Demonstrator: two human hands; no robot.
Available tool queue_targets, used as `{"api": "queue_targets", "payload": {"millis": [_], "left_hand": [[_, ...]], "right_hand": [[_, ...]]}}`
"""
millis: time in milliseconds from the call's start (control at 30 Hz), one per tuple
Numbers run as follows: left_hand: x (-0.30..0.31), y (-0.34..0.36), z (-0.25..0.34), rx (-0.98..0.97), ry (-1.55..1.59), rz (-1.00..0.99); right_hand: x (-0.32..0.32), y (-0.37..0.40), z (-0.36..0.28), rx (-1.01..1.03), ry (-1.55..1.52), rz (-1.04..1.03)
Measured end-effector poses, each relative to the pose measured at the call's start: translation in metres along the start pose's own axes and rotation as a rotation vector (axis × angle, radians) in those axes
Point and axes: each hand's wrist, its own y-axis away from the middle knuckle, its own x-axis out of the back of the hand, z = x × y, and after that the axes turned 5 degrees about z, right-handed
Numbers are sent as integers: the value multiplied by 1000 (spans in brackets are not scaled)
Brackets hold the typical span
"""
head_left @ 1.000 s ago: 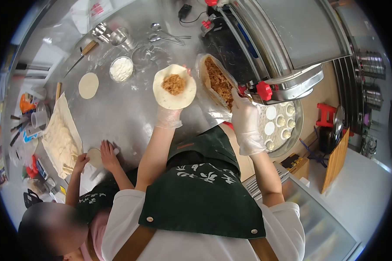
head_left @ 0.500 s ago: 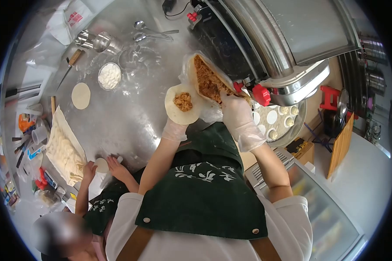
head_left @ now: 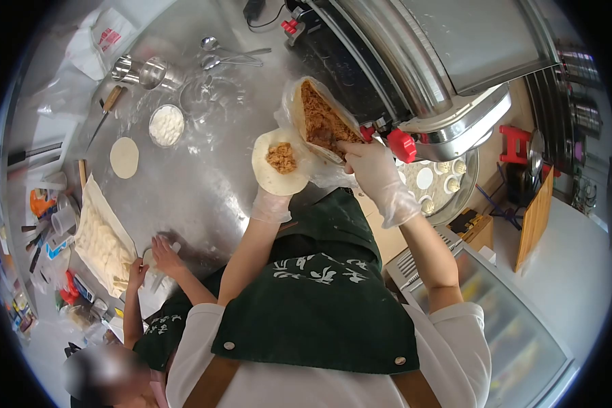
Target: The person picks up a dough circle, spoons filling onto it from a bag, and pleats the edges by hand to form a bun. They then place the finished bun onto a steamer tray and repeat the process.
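My left hand, in a clear plastic glove, holds up a round dough wrapper from below. A mound of brown crumbly filling sits on the wrapper. Just beyond, a plastic-lined container holds more of the same filling. My gloved right hand is at the container's near right edge, index finger reaching to the filling and the other fingers curled. Whatever those fingers grip, if anything, is hidden.
A roller machine with a red knob stands at right, above a round tray of small buns. Left are a flour bowl, a wrapper, a knife, spoons and covered dough. A co-worker's hand works dough nearby.
My right hand has shifted slightly right and down, its index finger now showing at the filling. My left hand still holds the filled wrapper. The co-worker's hands have moved a little.
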Motion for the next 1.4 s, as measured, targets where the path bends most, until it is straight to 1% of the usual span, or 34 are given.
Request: {"api": "queue_targets", "payload": {"millis": [67,133,200,233,267,333,367,467,567,633,733,767,800,867,900,967,1033,1067,1167,1200,1267,1367,1400], "left_hand": [[4,-3,6,-10,-33,-33],[22,-16,-6,-367,-435,-167],[38,-19,-43,1,211,-211],[39,-20,-46,116,397,-215],[40,-20,-51,232,583,-201],[33,-15,-40,323,683,-149],[29,-18,-36,328,680,-139],[18,-20,-29,233,524,-113],[13,-19,-30,99,322,-90],[10,-20,-32,33,229,-72],[4,-21,-26,27,236,-51],[2,-21,-22,40,267,-43],[-1,-21,-15,102,354,-39],[1,-24,-15,-42,224,-79],[7,-29,-21,-247,7,-123],[5,-30,-20,-456,-235,-110],[-8,-24,-7,-468,-278,2],[-5,-25,-10,-409,-232,-32],[6,-26,-25,-290,-111,-79],[7,-24,-28,-284,-83,-59],[5,-21,-24,-300,-197,-53],[-8,-15,19,-361,-624,-90],[-9,-14,28,-379,-668,-87]], "right_hand": [[-6,4,12,115,48,147],[-10,3,12,196,136,264],[-23,0,7,199,482,207],[-29,-2,5,201,658,175],[-31,-3,5,207,648,133],[-32,-10,12,272,574,81],[-31,-14,15,304,538,56],[-24,-24,18,319,321,50],[1,-33,-5,-231,-139,-192],[3,-38,7,-100,-75,-261],[5,-40,23,84,-50,-305],[4,-39,25,63,-113,-306],[5,-39,24,42,-176,-307],[7,-32,19,-164,-401,-294],[9,-29,13,-267,-505,-274],[18,-23,-10,-477,-669,-223],[23,-21,-14,-445,-728,-237],[23,-20,-15,-427,-757,-246],[14,-19,-21,-455,-548,-116],[10,-18,-15,-398,-475,-93],[1,-15,1,-284,-330,-46],[2,-9,3,-274,-260,-29],[4,-7,2,-271,-270,-34]]}}
